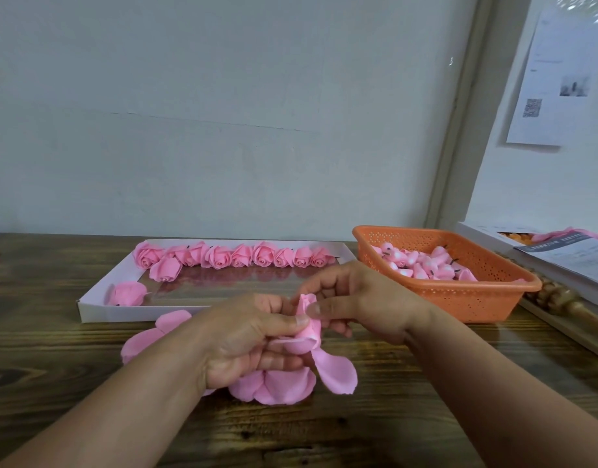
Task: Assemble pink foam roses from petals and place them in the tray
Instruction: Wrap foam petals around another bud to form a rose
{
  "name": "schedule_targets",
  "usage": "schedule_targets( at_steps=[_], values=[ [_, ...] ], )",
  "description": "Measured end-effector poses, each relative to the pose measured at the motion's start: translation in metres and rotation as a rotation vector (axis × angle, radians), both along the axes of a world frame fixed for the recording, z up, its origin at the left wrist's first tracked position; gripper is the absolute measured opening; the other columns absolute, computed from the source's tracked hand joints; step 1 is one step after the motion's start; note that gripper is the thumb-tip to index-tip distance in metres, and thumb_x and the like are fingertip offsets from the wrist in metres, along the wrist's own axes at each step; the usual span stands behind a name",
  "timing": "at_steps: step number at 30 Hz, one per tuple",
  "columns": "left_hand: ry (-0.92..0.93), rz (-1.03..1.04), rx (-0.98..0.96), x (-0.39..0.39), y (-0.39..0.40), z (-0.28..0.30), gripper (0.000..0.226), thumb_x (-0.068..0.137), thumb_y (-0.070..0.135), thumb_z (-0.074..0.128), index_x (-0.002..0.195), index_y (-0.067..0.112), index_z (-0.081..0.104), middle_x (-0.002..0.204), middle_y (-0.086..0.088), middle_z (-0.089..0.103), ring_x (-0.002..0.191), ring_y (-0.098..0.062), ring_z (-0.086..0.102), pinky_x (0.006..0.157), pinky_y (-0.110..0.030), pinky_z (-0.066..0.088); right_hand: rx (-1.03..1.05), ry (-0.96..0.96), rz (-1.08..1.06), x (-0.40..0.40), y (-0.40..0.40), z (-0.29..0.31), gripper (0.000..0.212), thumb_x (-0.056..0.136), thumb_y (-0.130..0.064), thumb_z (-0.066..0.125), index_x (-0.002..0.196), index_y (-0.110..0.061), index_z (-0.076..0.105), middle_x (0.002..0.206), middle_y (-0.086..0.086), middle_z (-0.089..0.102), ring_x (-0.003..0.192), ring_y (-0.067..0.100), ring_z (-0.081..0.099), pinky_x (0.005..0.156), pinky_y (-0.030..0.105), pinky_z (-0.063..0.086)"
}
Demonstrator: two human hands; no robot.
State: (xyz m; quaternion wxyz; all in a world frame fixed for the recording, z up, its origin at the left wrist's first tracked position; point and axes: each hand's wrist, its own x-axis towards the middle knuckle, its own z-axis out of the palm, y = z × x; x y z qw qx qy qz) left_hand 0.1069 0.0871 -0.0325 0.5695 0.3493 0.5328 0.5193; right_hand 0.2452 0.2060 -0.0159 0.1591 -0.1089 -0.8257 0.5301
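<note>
Over the wooden table, my left hand and my right hand both hold one half-made pink foam rose. My left thumb presses a petal against its bud, and my right thumb and fingers pinch the bud's top. Loose petals hang from it below my hands. More pink petals lie on the table to the left. Behind, a white tray holds several finished roses in a row along its far side, and one more rose at its near left.
An orange perforated basket with several pink buds stands at the right. Past it lie a carved wooden stick and papers on a box. A wall runs close behind the table.
</note>
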Motion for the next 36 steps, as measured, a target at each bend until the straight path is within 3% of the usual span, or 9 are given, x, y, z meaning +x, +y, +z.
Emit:
schedule_targets(
  at_steps=[6,9,12,14,20,24,26,30,36],
  values=[
    [-0.231,0.093,0.083,0.001,0.004,-0.001,0.039,0.074,0.018,0.064,0.105,-0.005,0.062,0.098,-0.03,0.069,0.08,-0.032,0.072,0.066,-0.037,0.061,-0.114,0.135,-0.131,-0.001,0.009,-0.002,0.02,0.084,0.012,0.056,0.076,-0.005,0.064,0.049,0.003,0.054,0.035,0.008,0.042,0.036,0.017,0.034],
    [-0.38,0.083,0.176,0.0,0.003,-0.007,0.045,0.068,0.004,0.054,0.111,-0.009,0.057,0.103,-0.034,0.067,0.086,-0.038,0.071,0.077,-0.041,0.059,-0.142,0.186,-0.231,0.0,0.012,-0.003,0.021,0.084,0.01,0.058,0.072,-0.006,0.064,0.047,0.003,0.053,0.035,0.008,0.041,0.035,0.017,0.033],
    [-0.265,0.057,0.24,0.0,0.001,-0.016,0.049,0.051,-0.009,0.056,0.099,-0.005,0.065,0.1,-0.029,0.066,0.084,-0.031,0.066,0.07,-0.033,0.059,-0.172,0.214,-0.279,-0.001,0.013,-0.003,0.028,0.083,0.01,0.058,0.065,-0.01,0.065,0.048,0.004,0.053,0.036,0.009,0.041,0.037,0.017,0.035],
    [-0.214,0.033,0.245,0.0,0.0,-0.019,0.048,0.052,-0.017,0.053,0.093,0.0,0.072,0.103,-0.028,0.061,0.089,-0.032,0.055,0.073,-0.033,0.05,-0.17,0.215,-0.277,0.0,0.014,-0.002,0.027,0.083,0.01,0.058,0.065,-0.01,0.065,0.048,0.004,0.053,0.036,0.01,0.042,0.037,0.018,0.035],
    [-0.371,-0.03,0.274,-0.002,-0.005,-0.024,0.042,0.057,-0.012,0.048,0.09,-0.008,0.073,0.105,-0.029,0.068,0.09,-0.03,0.071,0.071,-0.031,0.06,-0.163,0.183,-0.224,0.005,0.013,-0.001,0.015,0.084,0.008,0.058,0.076,-0.003,0.062,0.049,0.004,0.053,0.036,0.009,0.042,0.037,0.018,0.033],
    [-0.248,0.014,0.26,0.001,-0.007,-0.023,0.031,0.065,0.0,0.051,0.084,-0.005,0.075,0.095,-0.027,0.07,0.077,-0.028,0.072,0.064,-0.029,0.059,-0.207,0.165,-0.196,0.005,0.009,-0.008,0.016,0.084,0.009,0.056,0.075,-0.002,0.063,0.046,0.003,0.051,0.034,0.008,0.04,0.035,0.017,0.031],
    [-0.217,0.03,0.267,0.004,-0.008,-0.02,0.023,0.067,-0.003,0.06,0.089,-0.003,0.069,0.092,-0.029,0.069,0.073,-0.029,0.071,0.061,-0.03,0.059,-0.203,0.169,-0.183,0.005,0.007,-0.011,0.015,0.083,0.009,0.056,0.075,-0.001,0.062,0.047,0.003,0.051,0.035,0.009,0.039,0.035,0.017,0.03],
    [-0.191,0.132,0.218,0.007,-0.005,-0.02,0.016,0.092,0.003,0.049,0.106,0.0,0.057,0.091,-0.03,0.07,0.069,-0.031,0.071,0.056,-0.031,0.059,-0.202,0.186,-0.171,0.006,0.005,-0.012,0.015,0.084,0.01,0.056,0.076,-0.002,0.062,0.047,0.002,0.051,0.035,0.008,0.04,0.035,0.017,0.031],
    [-0.072,0.16,0.098,0.009,0.0,-0.023,0.037,0.078,0.012,0.063,0.108,-0.011,0.064,0.097,-0.028,0.066,0.076,-0.03,0.062,0.051,-0.03,0.054,-0.109,0.128,-0.165,0.002,-0.002,-0.014,0.02,0.085,0.01,0.057,0.073,-0.005,0.063,0.046,0.002,0.052,0.034,0.008,0.04,0.034,0.016,0.031]
  ],
)
